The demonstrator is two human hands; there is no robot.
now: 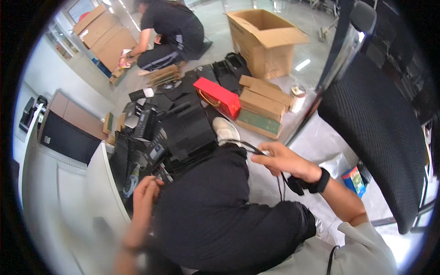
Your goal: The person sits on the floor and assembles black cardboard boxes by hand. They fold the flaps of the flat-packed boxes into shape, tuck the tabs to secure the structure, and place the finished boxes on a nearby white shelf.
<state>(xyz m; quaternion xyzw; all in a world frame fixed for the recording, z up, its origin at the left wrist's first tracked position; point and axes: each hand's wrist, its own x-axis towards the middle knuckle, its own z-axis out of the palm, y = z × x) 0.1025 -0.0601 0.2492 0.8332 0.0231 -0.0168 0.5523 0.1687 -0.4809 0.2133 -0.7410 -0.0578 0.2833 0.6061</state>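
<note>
My right hand (288,160) is closed around a thin black cord (247,145). One length of the cord runs left from my fingers over my knee, and another dangles below the hand. Low on the left, beside my thigh, my left hand (145,197) has its fingers curled together. Whatever it may hold is hidden. Just beyond it lies a heap of black boxes (185,130) and dark packaging. A red gift box (217,97) with a gold cord handle rests on top of the heap.
Flat brown cartons (261,105) lie ahead, with a tin can (298,98) beside them. A large open cardboard box (268,55) stands farther back. To my right is a black mesh chair (378,123). A white panel (105,183) borders my left. Another person (172,34) crouches at the far left.
</note>
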